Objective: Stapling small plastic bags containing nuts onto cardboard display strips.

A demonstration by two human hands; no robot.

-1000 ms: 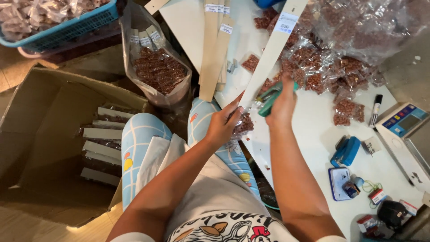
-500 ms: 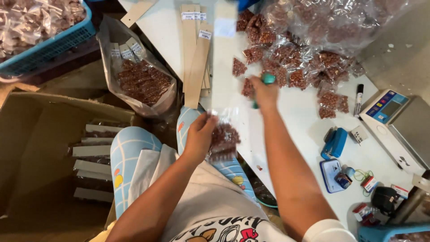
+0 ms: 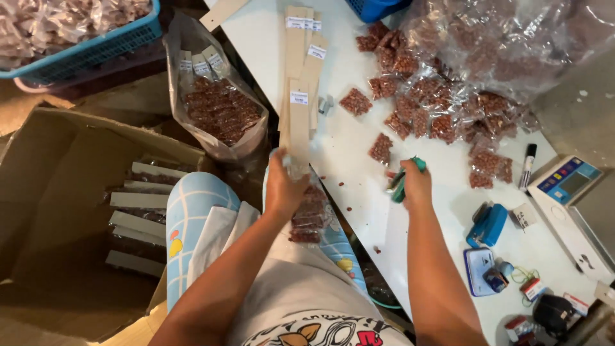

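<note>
My left hand [image 3: 285,186] grips a long cardboard strip [image 3: 298,118] with several small clear packets of brown nuts [image 3: 309,214] hanging from it over my lap, at the white table's near edge. My right hand [image 3: 415,186] rests on the white table [image 3: 359,160] and holds a green stapler [image 3: 402,182]. Loose packets of brown nuts [image 3: 381,148] lie just beyond my right hand, with a bigger heap [image 3: 442,109] farther back. More blank cardboard strips [image 3: 306,51] lie stacked on the table beyond the held strip.
A cardboard box [image 3: 70,218] at left holds finished strips. A clear bag of filled strips [image 3: 218,109] stands beside it, with a blue basket [image 3: 83,29] behind. On the right lie a blue stapler [image 3: 488,224], a marker [image 3: 527,165], a digital scale [image 3: 570,186] and small items.
My left hand has drawn the strip with its packets down off the table toward my lap. My right hand with the green stapler has come down and to the right onto the table.
</note>
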